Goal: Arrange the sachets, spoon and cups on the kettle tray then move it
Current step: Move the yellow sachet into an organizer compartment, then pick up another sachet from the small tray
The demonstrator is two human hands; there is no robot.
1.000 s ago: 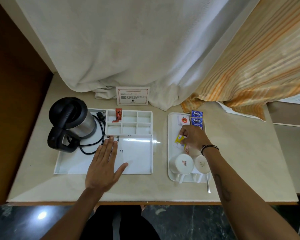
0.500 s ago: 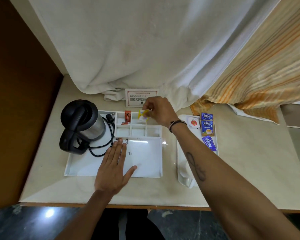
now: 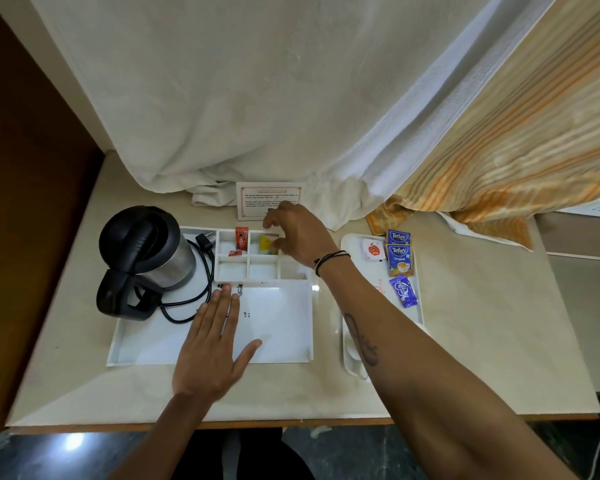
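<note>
Dim, soft light — glare on the white tray (image 3: 293, 289), wide-angle bowing at edges, slight blur.

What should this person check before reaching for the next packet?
1. Yellow packet sits in a back compartment of the kettle tray: ok.
2. Right hand has let go of it: cannot tell, the fingers are right beside it.
3. Left hand flat on the tray, steadying it: ok.
4. Front compartments free for more: ok.
5. Tea packets and blue packet lie in reach on the small tray: ok.
6. Cups clear of the forearm: cannot tell, the arm hides them.
</note>
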